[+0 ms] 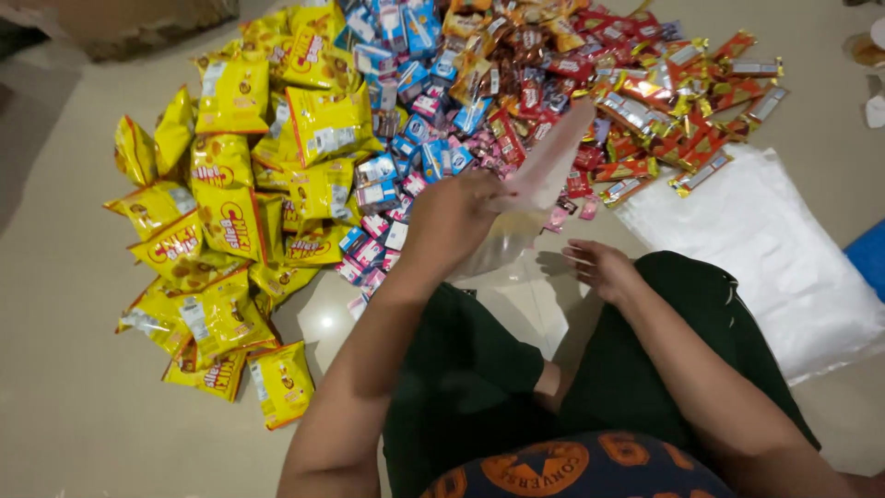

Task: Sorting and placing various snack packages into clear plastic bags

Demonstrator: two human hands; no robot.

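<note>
Far left: a heap of yellow foil snack bags (221, 212) lay on the beige tiled floor (64, 369), some spilling toward the person's knee. Next to it, touching, a pile of small blue, white and pink cartons and sachets (396, 157) ran through the middle. The left hand (452, 217) was raised over the edge of that pile, grip clamped on a clear, thin plastic bag (535, 175); the bag stuck up and to the right from the fist, with its lower part bulging below the hand. The right hand (599, 267) hovered just below and to the right of the bag, fingers apart and loosely spread, holding nothing, not touching the bag. Person sat cross-legged in dark green trousers (479, 369), both forearms reaching forward. Beyond the bag, a heap of red and gold wrapped bars (664, 92) spread to the upper right. Right of the right hand, a flat stack of clear plastic bags (774, 258) lay on the floor, a blue object's (871, 258) corner beside it at the frame edge.
</note>
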